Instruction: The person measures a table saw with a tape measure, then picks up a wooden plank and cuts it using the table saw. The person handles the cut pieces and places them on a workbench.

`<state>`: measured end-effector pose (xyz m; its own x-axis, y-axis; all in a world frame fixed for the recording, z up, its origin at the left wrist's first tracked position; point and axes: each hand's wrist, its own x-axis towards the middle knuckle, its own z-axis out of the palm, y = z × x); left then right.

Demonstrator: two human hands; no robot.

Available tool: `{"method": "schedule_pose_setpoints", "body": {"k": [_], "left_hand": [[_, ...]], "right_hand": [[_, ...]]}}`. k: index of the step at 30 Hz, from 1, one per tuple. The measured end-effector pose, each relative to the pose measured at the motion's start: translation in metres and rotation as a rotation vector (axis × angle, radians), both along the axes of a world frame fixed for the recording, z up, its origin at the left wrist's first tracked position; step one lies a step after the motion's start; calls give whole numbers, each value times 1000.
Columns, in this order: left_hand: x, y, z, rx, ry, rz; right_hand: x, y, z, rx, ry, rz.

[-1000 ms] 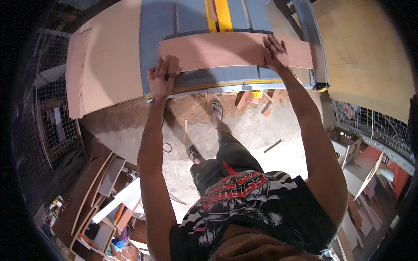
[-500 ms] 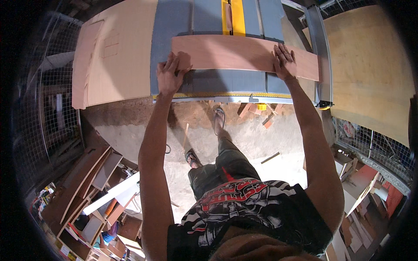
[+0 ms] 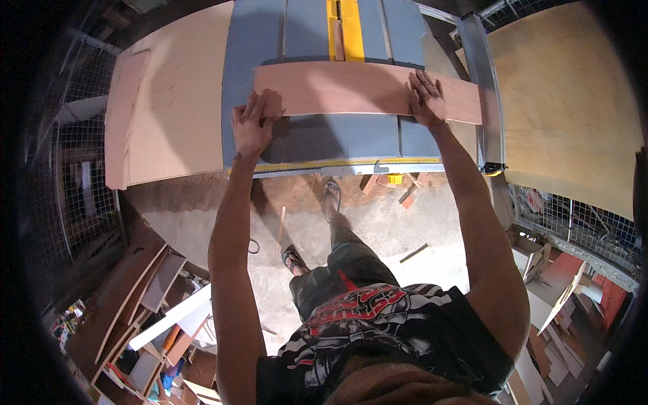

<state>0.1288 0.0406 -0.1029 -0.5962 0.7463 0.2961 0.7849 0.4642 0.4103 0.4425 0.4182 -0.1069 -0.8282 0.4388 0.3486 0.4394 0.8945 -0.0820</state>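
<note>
A long strip of pinkish plywood (image 3: pixel 351 88) lies crosswise on the grey table saw top (image 3: pixel 317 135), its far edge over the yellow insert (image 3: pixel 353 37) and its right end by the metal fence (image 3: pixel 483 61). The fingers of my left hand (image 3: pixel 255 128) are apart, resting on the strip's near left corner. Toward the other end, my right hand (image 3: pixel 426 101) lies on the strip with fingers stretched. A narrow piece (image 3: pixel 339 40) shows in the insert's slot; any blade is hard to make out.
Light boards flank the saw at left (image 3: pixel 169 108) and right (image 3: pixel 553 108). Wire mesh (image 3: pixel 74 135) borders both sides. Offcuts (image 3: pixel 405 196) lie on the floor (image 3: pixel 425 223) near my feet. Stacked boards and scraps crowd the lower left (image 3: pixel 155 283) and lower right (image 3: pixel 560 290).
The plywood strip has slid a little away from me across the saw top, toward the yellow insert, with both hands staying on it. The view has also shifted slightly.
</note>
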Motion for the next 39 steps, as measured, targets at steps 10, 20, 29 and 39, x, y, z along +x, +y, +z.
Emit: {"method": "schedule_pose_setpoints", "body": {"k": [10,20,29,39], "left_hand": [[-6,9,6,-20,18,-22],[-8,19,10,-17,12,-24],[-29,19,-8,-18,51,-51],[-22,31,7,-107,6,36]], "right_hand": [[-5,6,5,1,28,-2],[-8,14,6,15,61,-13],[-20,23,-2,41,49,-17],[-29,32,-1,21,13,-17]]}}
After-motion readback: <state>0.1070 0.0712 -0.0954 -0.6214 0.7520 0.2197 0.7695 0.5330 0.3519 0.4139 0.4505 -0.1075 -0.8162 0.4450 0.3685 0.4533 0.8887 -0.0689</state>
